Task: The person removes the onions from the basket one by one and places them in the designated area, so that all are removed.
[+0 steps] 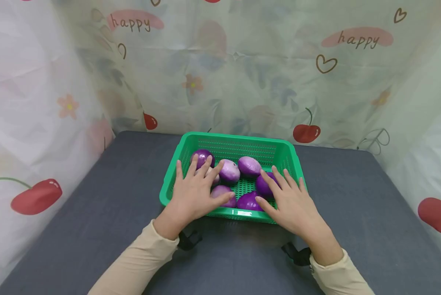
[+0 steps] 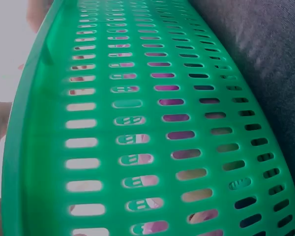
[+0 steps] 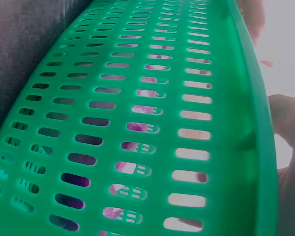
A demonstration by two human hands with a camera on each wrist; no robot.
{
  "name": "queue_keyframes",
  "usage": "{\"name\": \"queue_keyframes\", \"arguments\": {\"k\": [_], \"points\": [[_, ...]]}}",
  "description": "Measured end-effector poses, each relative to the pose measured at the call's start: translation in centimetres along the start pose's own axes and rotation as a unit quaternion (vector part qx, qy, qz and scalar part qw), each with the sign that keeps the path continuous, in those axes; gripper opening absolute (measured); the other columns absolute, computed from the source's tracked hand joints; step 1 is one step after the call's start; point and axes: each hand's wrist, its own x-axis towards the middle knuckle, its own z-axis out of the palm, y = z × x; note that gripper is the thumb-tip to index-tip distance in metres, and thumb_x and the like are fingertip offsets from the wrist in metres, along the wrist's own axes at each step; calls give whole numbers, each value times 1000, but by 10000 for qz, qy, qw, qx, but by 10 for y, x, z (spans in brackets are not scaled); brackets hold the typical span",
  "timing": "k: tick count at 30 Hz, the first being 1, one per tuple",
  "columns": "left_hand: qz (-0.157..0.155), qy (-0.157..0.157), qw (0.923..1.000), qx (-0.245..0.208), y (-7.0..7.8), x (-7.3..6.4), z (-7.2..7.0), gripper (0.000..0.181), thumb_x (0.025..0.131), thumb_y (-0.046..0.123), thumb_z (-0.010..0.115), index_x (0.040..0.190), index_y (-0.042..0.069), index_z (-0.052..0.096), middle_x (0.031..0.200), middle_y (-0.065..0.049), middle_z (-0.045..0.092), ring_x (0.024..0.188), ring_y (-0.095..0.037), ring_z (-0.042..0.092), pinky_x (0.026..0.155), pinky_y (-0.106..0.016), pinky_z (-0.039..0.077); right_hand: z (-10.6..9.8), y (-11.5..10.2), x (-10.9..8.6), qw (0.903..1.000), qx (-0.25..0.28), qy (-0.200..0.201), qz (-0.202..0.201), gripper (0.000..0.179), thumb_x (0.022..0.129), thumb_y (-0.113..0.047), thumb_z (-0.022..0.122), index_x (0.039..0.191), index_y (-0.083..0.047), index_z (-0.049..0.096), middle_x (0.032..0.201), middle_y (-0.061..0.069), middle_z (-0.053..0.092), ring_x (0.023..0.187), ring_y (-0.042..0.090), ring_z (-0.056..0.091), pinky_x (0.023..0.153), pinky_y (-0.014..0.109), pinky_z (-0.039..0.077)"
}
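Observation:
A green plastic basket (image 1: 239,137) stands on the table with several shiny purple onions inside, among them a pale one (image 1: 229,171) and a dark one (image 1: 249,201) near the front wall. Over the basket's left side is the left hand (image 1: 192,196), fingers spread and straight, partly covering onions. On the other side the right hand (image 1: 295,205) spreads its fingers over the front right corner, close to a dark purple onion (image 1: 265,185). Whether either hand touches an onion or the rim, I cannot tell. Both wrist views are filled by the slotted basket wall (image 2: 19,123), with purple showing through its slots.
The dark grey table (image 1: 357,213) extends around the basket. Behind it hangs a printed curtain (image 1: 235,94) with cherries, hearts and lettering, and similar cloth borders both sides. A thin looped cord (image 1: 379,139) shows near the back right corner. Black straps circle both wrists.

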Motion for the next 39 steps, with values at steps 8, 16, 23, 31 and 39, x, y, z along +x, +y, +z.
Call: {"name": "queue_keyframes", "arguments": {"k": [8,16,23,31,39], "points": [[228,-267,9988,-327,-1,1,-6,74,90,66,48,152,27,34,154,-7,37,146,-34,22,115,-65,7,-4,1,-4,9992,352,-124,-169,54,98,-43,52,146,-19,46,152,14,39,141,39,31,111,62,26],[457,-386,9912,-1183,-13,-5,-27,58,92,46,61,143,20,49,126,-2,65,117,-20,61,111,-65,23,-18,2,-3,9982,515,86,-305,46,96,-35,60,139,-21,52,142,8,52,132,29,47,93,54,49],[-20,-391,9769,-2101,-39,-9,-52,60,92,44,64,145,24,45,135,-1,58,113,-22,59,95,-49,48,-25,8,-1,9928,1126,244,-321,46,98,-34,57,141,-23,49,139,2,54,130,25,49,93,53,49],[-534,-331,9449,-3212,-80,-8,-64,70,92,46,62,152,26,31,152,-7,39,137,-34,39,105,-60,37,-22,15,5,9767,2035,294,-618,54,98,-33,57,149,-22,39,147,4,46,137,25,40,106,52,40],[-608,-427,8955,-4389,-109,-5,-57,74,95,37,61,155,25,21,158,-11,26,142,-37,31,108,-63,31,-13,17,11,9542,2913,206,-644,61,97,-31,59,152,-23,32,149,6,44,134,31,45,104,56,41]]}}
